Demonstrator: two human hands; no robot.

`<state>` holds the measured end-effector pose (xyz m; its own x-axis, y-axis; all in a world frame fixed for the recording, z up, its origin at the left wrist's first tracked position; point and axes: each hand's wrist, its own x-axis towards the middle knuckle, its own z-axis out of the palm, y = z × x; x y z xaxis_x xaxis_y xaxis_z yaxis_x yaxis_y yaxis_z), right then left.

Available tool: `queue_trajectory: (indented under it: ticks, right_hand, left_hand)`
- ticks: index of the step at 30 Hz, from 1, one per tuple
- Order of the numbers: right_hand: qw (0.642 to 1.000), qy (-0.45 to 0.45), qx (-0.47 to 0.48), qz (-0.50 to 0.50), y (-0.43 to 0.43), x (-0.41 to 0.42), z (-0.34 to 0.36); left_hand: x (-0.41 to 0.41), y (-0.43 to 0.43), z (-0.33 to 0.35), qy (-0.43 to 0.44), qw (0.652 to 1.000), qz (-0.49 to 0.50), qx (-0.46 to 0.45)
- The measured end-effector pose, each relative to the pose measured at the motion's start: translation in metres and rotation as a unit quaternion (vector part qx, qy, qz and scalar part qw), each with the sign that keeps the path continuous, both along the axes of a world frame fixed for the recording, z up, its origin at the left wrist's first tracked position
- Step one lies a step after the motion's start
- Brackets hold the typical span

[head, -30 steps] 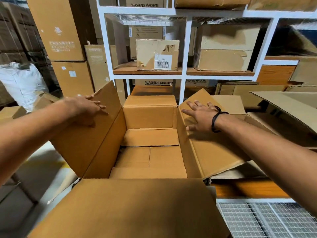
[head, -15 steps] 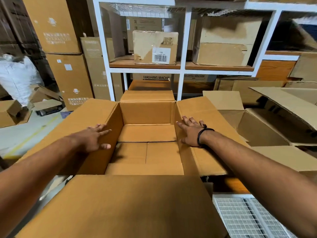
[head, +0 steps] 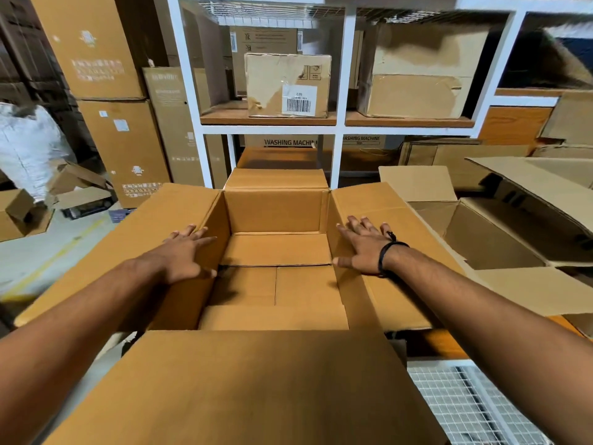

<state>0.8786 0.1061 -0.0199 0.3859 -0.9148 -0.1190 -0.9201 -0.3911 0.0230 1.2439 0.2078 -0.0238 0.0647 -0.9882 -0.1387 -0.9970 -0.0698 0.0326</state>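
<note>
The open cardboard box sits near, centre. The left hand presses its left flap with straight, spread fingers; the right hand lies flat-fingered on the right flap. Both arms stretch forward. A white shelf stands far behind.

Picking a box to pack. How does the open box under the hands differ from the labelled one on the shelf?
The open box has its flaps spread wide; the shelf box is closed. The open box looks clean, the shelf box scuffed, with a barcode label. The left hand and right hand rest on the open box, not the shelf box. Both are brown cardboard.
</note>
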Motion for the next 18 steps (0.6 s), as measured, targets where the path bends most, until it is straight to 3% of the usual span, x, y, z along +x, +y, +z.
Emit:
queue_trajectory:
  ticks: [12,18]
  right_hand:
    - [0.999,-0.031,-0.003,-0.028,-0.007,0.006,-0.018]
    - [0.982,-0.157,-0.099,-0.025,0.001,0.007,-0.008]
  left_hand:
    - [0.002,-0.005,-0.017,-0.038,0.999,0.007,0.008]
    - [-0.006,0.002,-0.006,-0.040,0.998,0.008,-0.053]
